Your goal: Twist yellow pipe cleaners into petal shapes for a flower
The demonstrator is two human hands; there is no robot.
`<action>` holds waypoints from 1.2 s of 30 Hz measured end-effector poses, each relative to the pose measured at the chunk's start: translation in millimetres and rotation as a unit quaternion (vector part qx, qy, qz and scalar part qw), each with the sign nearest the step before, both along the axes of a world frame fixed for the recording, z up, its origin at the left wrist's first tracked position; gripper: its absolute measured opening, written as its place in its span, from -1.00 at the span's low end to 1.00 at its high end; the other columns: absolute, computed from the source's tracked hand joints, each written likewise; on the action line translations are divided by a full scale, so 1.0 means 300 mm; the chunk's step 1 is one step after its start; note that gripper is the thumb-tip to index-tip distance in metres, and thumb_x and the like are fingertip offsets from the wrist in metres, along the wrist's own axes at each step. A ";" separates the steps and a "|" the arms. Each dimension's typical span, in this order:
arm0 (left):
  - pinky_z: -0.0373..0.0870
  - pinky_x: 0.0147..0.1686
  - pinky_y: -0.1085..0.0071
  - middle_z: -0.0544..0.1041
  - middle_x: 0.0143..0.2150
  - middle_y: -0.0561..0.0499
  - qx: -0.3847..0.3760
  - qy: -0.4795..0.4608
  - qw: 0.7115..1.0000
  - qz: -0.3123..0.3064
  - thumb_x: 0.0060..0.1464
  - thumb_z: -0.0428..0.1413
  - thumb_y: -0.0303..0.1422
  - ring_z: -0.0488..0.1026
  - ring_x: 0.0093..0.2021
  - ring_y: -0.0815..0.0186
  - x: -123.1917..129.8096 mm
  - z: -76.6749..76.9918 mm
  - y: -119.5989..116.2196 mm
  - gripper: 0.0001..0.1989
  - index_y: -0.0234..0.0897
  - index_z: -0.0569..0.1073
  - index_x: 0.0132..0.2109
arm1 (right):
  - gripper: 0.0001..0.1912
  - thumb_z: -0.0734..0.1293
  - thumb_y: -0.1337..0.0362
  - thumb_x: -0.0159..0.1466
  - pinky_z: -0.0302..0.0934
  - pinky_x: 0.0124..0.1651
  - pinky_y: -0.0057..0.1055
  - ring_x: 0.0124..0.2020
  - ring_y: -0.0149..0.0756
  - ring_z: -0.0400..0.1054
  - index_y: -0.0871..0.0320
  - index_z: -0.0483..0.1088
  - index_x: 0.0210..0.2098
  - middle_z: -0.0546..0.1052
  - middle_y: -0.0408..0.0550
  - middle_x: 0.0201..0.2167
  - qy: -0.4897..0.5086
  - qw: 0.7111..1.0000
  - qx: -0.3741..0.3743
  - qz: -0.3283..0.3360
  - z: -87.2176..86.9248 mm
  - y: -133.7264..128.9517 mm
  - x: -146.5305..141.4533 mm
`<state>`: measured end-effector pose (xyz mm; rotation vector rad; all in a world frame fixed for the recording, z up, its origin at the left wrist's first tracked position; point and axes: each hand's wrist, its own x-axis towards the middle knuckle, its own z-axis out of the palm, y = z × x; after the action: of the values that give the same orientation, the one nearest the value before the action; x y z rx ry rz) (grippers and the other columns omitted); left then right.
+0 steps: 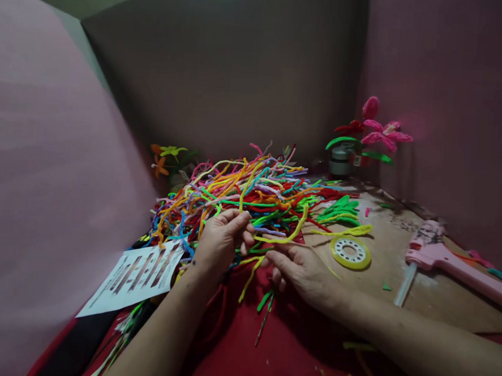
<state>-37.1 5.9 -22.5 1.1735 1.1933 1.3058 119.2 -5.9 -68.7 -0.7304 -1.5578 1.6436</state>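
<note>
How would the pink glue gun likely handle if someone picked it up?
The pink glue gun looks rigid, so probably no sagging. The clear glue stick protruding from it might snag. Lying flat, it seems unlikely to roll.

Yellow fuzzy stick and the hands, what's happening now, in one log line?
left hand: fingers pinch yellow fuzzy stick | right hand: nearby, grip unclear | beyond hands: colorful stick pile | right side: pink glue gun
</note>
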 end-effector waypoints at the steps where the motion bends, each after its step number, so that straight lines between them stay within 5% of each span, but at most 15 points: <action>1: 0.22 -0.76 0.61 0.42 -0.57 0.08 -0.005 -0.012 1.000 -0.014 -0.05 0.13 -0.31 0.29 -0.71 0.51 0.015 -0.008 -0.004 -0.80 -0.37 0.32 -0.40 | -0.66 0.21 0.16 0.20 0.12 -0.53 -0.52 -0.60 -0.50 0.20 0.20 0.34 -0.10 0.41 -0.15 -0.53 0.025 0.999 -0.001 -0.025 0.003 0.008 0.001; 5: 0.33 -0.68 0.58 0.46 -0.52 0.00 -0.034 -0.045 0.996 -0.066 -0.02 0.12 -0.35 0.38 -0.63 0.46 0.056 -0.032 -0.018 -0.83 -0.39 0.33 -0.38 | -0.68 0.28 0.16 0.15 0.19 -0.42 -0.47 -0.49 -0.46 0.31 0.18 0.36 -0.14 0.47 -0.09 -0.38 0.186 0.976 -0.048 -0.102 0.024 0.045 0.013; 10: 0.34 -0.68 0.58 0.48 -0.47 -0.05 -0.042 -0.091 0.990 -0.095 -0.03 0.12 -0.39 0.41 -0.58 0.43 0.054 -0.041 -0.012 -0.86 -0.41 0.36 -0.37 | -0.75 0.29 0.15 0.15 0.18 -0.37 -0.45 -0.54 -0.45 0.29 0.24 0.40 -0.33 0.43 -0.15 -0.62 0.264 0.955 -0.094 -0.102 0.035 0.086 0.029; 13: 0.35 -0.66 0.60 0.47 -0.46 -0.03 -0.037 -0.121 0.988 -0.089 -0.03 0.12 -0.43 0.40 -0.57 0.47 0.043 -0.033 -0.008 -0.89 -0.42 0.39 -0.34 | -0.75 0.26 0.17 0.18 0.18 -0.30 -0.45 -0.54 -0.44 0.31 0.25 0.39 -0.47 0.37 -0.17 -0.73 0.260 0.959 -0.069 -0.094 0.037 0.089 0.032; 23: 0.37 -0.64 0.57 0.48 -0.41 -0.03 -0.006 -0.102 0.987 -0.125 -0.13 0.16 -0.50 0.43 -0.55 0.42 0.071 -0.011 -0.046 -0.86 -0.39 0.39 -0.33 | -0.75 0.22 0.15 0.20 -0.08 -0.66 -0.55 -0.80 -0.56 -0.06 0.25 0.35 -0.38 0.14 -0.33 -0.86 0.185 0.980 -0.048 -0.057 0.036 0.077 0.038; 31: 0.35 -0.63 0.54 0.43 -0.52 0.05 0.003 -0.086 0.991 -0.104 -0.02 0.12 -0.39 0.39 -0.61 0.44 0.085 -0.011 -0.062 -0.72 -0.35 0.39 -0.11 | -0.71 0.18 0.15 0.21 -0.13 -0.66 -0.54 -0.75 -0.54 -0.01 0.23 0.33 -0.49 0.17 -0.28 -0.80 0.046 0.995 0.018 -0.090 0.044 0.058 0.040; 36: 0.34 -0.64 0.57 0.46 -0.51 -0.01 0.003 -0.080 0.994 -0.074 -0.04 0.14 -0.39 0.38 -0.62 0.47 0.086 -0.016 -0.057 -0.80 -0.46 0.47 -0.25 | -0.66 0.16 0.15 0.22 -0.12 -0.61 -0.52 -0.69 -0.53 0.03 0.24 0.32 -0.56 0.21 -0.23 -0.75 0.010 0.996 0.052 -0.073 0.042 0.049 0.043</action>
<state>-11.3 -11.2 -27.3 1.1167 0.9694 1.2668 132.2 8.9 -56.1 -0.7509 -1.5258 1.4491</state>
